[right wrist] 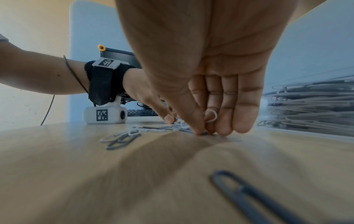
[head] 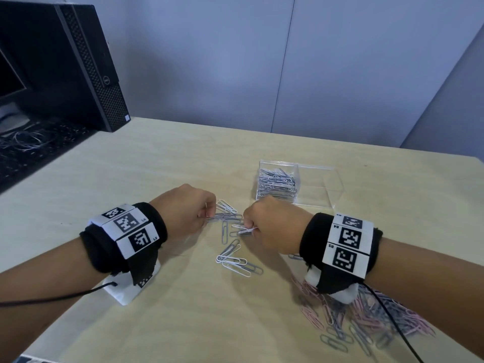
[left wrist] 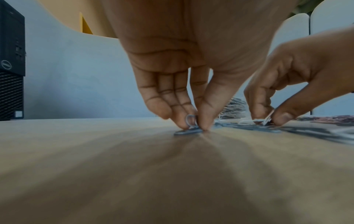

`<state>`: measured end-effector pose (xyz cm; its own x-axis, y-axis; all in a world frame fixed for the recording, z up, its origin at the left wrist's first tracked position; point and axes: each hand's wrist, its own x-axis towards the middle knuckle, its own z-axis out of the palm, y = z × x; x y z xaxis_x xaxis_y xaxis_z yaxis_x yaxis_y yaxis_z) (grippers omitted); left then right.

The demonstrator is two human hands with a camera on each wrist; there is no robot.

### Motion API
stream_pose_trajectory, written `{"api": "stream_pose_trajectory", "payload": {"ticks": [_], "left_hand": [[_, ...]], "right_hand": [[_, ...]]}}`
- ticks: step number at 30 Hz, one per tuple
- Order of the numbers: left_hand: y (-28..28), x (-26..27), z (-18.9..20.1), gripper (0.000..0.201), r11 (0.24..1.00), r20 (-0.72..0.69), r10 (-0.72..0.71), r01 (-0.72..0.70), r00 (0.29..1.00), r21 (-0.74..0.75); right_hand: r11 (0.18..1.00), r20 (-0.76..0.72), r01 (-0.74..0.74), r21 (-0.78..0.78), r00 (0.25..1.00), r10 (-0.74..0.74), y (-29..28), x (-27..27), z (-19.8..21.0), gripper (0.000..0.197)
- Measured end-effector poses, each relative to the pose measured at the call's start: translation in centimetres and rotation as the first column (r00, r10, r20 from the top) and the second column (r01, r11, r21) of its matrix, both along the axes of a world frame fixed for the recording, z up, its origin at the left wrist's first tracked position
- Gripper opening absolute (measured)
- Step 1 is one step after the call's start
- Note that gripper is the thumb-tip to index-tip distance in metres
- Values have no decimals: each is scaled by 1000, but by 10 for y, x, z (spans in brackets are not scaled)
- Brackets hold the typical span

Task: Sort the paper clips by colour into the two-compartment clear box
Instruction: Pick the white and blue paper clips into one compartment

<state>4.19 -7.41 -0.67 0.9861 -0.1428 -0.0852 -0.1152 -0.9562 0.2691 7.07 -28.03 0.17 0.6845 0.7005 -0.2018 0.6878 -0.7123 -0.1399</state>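
White and grey paper clips [head: 230, 254] lie scattered; each grip seemingly pinches one.

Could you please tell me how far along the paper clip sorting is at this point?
Partly done. The clear box has grey and white clips in its left compartment; the right compartment looks empty. Left hand and right hand each pinch a clip from the scattered clips between them. A pink and grey pile remains.
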Motion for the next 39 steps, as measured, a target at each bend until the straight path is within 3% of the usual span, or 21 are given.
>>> {"api": "stream_pose_trajectory", "payload": {"ticks": [6,12,21,32,39], "left_hand": [[1,0,-2,20,999,-20,44,-44,999,23],[6,1,-4,8,982,-16,163,-160,987,102],[4,2,-7,11,974,-57,130,-117,990,194],[15,1,1,12,985,-73,138,-130,988,115],[12,3,4,11,966,-114,145,-116,983,231]], "right_hand": [[1000,17,20,12,1000,-20,1,0,-1,16],[999,19,30,13,999,-30,0,-1,-2,10],[996,68,62,61,996,-66,1,4,-3,17],[994,95,87,61,991,-93,1,5,-5,14],[993,72,95,65,992,-100,1,6,-5,12]]}}
